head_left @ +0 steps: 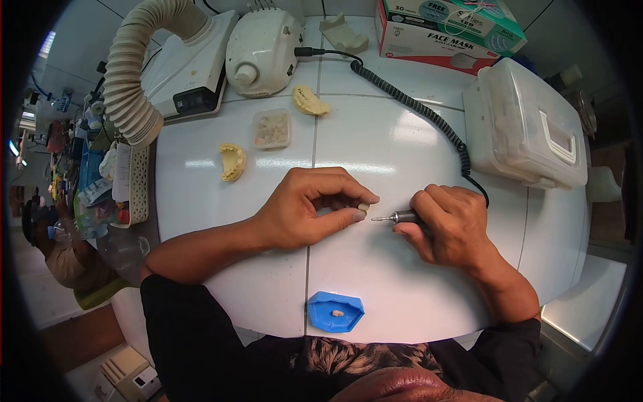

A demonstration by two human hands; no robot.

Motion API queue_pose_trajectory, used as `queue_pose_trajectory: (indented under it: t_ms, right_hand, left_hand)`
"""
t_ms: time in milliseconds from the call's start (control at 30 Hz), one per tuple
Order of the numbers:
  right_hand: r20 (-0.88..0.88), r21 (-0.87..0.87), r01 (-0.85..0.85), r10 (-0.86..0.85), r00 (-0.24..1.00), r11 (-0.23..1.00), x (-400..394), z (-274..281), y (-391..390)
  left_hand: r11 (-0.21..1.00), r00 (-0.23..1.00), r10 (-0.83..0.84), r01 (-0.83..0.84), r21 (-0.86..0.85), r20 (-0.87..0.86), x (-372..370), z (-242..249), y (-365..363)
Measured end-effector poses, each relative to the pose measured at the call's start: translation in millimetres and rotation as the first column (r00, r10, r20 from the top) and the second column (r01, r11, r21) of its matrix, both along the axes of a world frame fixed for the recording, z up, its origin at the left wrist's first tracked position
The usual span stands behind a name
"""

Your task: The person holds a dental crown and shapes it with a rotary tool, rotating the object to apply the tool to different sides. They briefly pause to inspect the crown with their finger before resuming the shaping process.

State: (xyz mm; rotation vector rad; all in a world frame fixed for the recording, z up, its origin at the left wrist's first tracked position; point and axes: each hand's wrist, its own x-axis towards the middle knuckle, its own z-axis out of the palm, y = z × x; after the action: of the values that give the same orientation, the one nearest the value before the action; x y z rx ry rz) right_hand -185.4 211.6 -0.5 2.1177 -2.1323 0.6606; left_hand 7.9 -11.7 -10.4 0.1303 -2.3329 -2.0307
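My left hand [311, 208] rests on the white table [375, 141] and pinches a tiny pale piece [362, 208] between thumb and forefinger. My right hand [449, 224] grips a slim metal handpiece [395, 217] whose bur tip points left, a short gap from the pinched piece. A coiled black cord [415, 110] runs from the handpiece up to the white motor unit [261, 43] at the back.
A blue tray [335, 311] with one small tooth lies at the near edge. Two yellow dental casts [233, 162] [309, 100], a small clear box [272, 128], a suction hose [134, 74], a face mask box [445, 30] and a plastic container [529, 124] surround the work area. Another person sits far left.
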Motion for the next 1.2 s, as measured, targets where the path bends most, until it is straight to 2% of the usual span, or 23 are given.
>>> queue_pose_trajectory:
  t_ms: [433,533,633,733,867,1200]
  right_hand:
    - [-0.017,0.018,0.004,-0.003,1.0,1.0,0.3,1.9,-0.7]
    - [-0.006,0.008,0.007,-0.007,1.0,1.0,0.7,1.7,-1.0]
    - [-0.003,0.015,0.01,-0.01,1.0,1.0,0.5,1.6,-0.5]
    - [-0.008,0.013,0.007,-0.007,1.0,1.0,0.2,2.2,-0.9]
    - [0.001,0.026,0.003,-0.003,1.0,1.0,1.9,0.6,1.5]
    - [-0.018,0.033,0.021,-0.021,1.0,0.999,1.1,2.8,-2.4]
  left_hand:
    - [1.0,0.997,0.007,-0.005,-0.03,0.083,2.3,4.6,0.1]
    - [0.999,0.999,0.024,-0.026,0.031,0.045,2.0,1.6,1.8]
    - [1.0,0.999,-0.004,0.003,0.026,0.044,2.3,-0.6,-0.1]
    - [0.999,0.999,0.039,-0.039,0.02,0.009,1.8,-3.3,2.4]
    - [1.0,0.997,0.02,-0.02,-0.004,0.08,3.5,3.3,3.4]
    - [0.999,0.994,0.035,-0.037,0.018,0.105,1.9,4.6,1.6]
